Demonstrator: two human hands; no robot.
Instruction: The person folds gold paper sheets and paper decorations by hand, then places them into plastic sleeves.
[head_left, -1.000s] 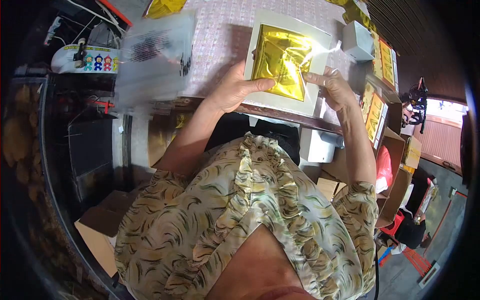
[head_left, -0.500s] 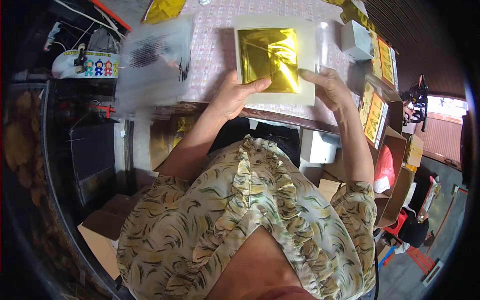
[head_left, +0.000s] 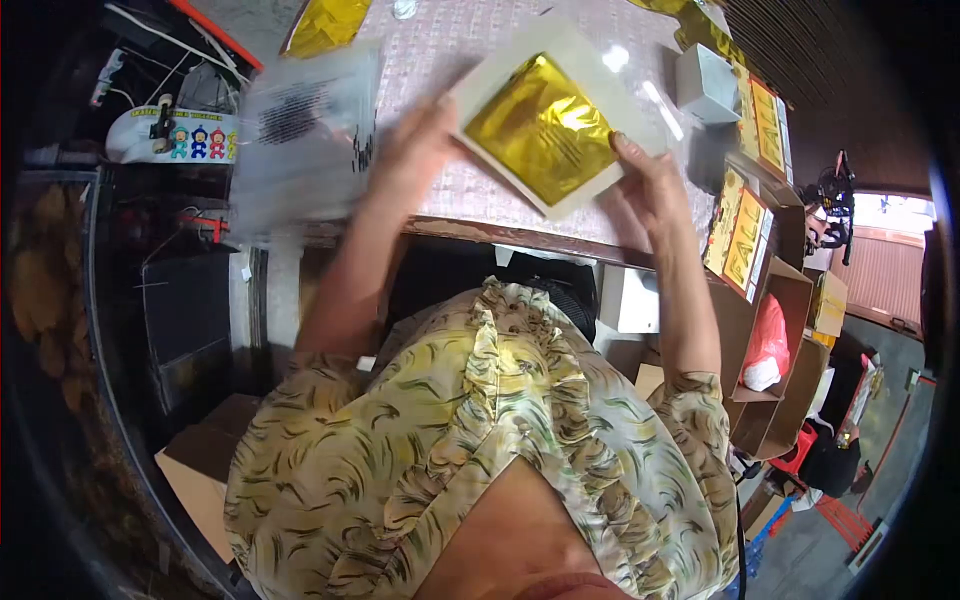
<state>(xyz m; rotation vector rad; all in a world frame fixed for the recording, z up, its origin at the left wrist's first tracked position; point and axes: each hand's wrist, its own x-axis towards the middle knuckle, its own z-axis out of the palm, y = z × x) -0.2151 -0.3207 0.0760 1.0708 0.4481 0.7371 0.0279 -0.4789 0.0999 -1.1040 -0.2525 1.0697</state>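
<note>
A gold foil packet (head_left: 545, 130) lies on or inside a translucent pale sheet or sleeve (head_left: 552, 212), tilted above the patterned tabletop. My right hand (head_left: 652, 180) pinches the right corner, thumb on top and fingers beneath. My left hand (head_left: 418, 145) is blurred by motion beside the left corner; its finger shape and any contact with the sleeve cannot be made out. To its left, a stack of clear printed plastic bags (head_left: 300, 140) overhangs the table edge.
Gold foil material (head_left: 328, 25) lies at the top left of the table (head_left: 425, 50). A white box (head_left: 708, 82) and yellow-red labelled boxes (head_left: 745, 235) line the right side. Open cardboard cartons (head_left: 785, 330) stand below, one with a red-and-white bag (head_left: 768, 345).
The sleeve with the gold packet has rotated from upright to slanted. My left hand has moved left, its thumb off the packet's front, while my right hand now grips the right corner.
</note>
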